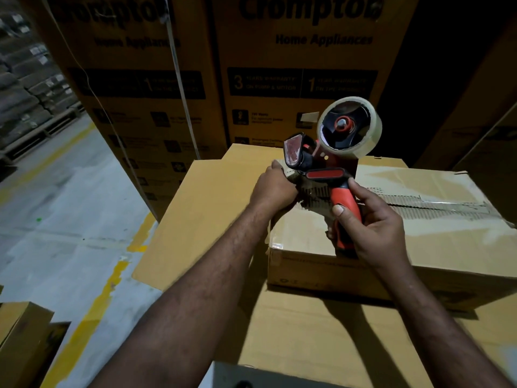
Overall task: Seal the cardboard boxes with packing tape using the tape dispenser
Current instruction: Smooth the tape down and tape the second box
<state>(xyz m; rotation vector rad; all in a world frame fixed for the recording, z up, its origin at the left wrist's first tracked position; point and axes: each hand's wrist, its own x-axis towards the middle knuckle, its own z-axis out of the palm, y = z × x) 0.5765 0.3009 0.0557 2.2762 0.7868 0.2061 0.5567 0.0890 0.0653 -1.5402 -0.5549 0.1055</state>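
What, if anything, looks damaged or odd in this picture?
The cardboard box under the tape dispenser looks damaged. Along its top seam, a ragged strip of the outer paper is torn off, baring the corrugated ribs. The right hand grips the dispenser's handle.

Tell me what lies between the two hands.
Head view: between the left hand and right hand lie the tape dispenser handle and the torn seam of the cardboard box.
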